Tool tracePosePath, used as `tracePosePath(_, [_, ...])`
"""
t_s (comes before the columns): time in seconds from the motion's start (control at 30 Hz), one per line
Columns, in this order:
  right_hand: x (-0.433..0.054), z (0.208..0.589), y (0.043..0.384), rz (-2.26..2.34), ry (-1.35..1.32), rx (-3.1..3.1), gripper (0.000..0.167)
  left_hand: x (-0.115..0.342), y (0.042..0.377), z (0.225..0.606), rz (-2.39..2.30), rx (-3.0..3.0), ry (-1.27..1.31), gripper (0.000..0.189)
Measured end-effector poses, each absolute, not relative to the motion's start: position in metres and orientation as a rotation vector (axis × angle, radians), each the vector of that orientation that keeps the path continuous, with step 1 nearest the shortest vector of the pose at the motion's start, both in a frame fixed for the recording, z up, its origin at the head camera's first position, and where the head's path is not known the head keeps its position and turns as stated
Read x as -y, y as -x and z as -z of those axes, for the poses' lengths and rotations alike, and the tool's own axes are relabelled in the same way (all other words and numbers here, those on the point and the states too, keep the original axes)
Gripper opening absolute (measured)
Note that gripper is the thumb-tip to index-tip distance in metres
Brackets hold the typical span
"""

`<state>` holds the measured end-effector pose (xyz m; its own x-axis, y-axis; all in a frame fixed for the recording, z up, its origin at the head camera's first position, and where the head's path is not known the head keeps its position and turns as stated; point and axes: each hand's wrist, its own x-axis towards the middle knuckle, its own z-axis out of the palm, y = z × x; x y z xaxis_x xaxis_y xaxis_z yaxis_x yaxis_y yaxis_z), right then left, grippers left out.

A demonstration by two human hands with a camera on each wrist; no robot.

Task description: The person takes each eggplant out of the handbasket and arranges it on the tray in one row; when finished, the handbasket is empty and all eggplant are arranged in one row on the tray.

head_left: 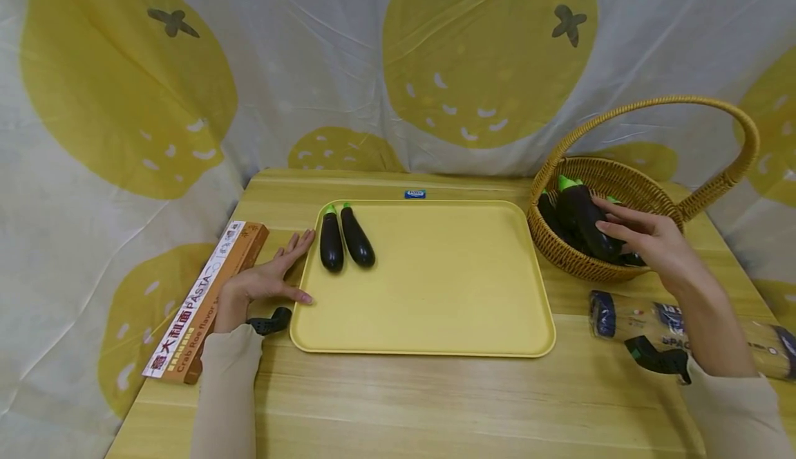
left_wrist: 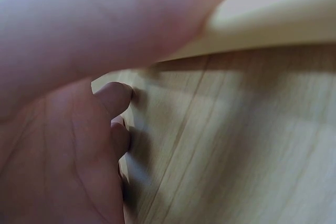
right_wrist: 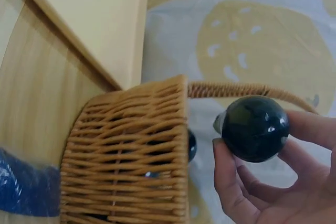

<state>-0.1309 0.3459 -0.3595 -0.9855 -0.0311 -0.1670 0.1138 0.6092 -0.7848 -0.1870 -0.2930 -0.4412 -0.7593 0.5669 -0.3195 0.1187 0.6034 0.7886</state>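
- Right hand [head_left: 659,238]: thumb and fingers are gripping a held eggplant [head_left: 587,220] by its glossy body, its green stem pointing toward the far edge of the wooden table [head_left: 435,404]; in the right wrist view its rounded end is showing above the rim of the wicker basket [right_wrist: 126,150].
- Left hand [head_left: 270,279]: fingers are lying extended and spread, gripping nothing; the thumb is apparently touching the left edge of the yellow tray [head_left: 435,286].
- Likely faults: the smooth skin could be slipping if the fingertip grip loosens; a low path could be catching the eggplant on the basket's rim or handle [head_left: 659,101]; uneven left-hand pressure could be tilting the tray, rolling its load.
- Relative position: the held eggplant is sitting within the right hand's fingers, beyond the tray's right edge and well apart from the left hand; two eggplants [head_left: 358,241] are lying near the tray's far left corner, near the left hand.
- Surroundings: further eggplants [head_left: 550,217] are lying partly hidden in the basket; a spaghetti packet [head_left: 628,314] is lying toward the table's right edge, a pasta box [head_left: 205,300] along its left edge.
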Motion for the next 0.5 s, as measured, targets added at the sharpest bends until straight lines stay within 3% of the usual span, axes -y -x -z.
tracePosePath(0.5, [-0.311, 0.335, 0.116, 1.180, -0.044, -2.660, 0.064, 0.294, 0.189, 0.442, -1.055, -2.292, -0.603, 0.132])
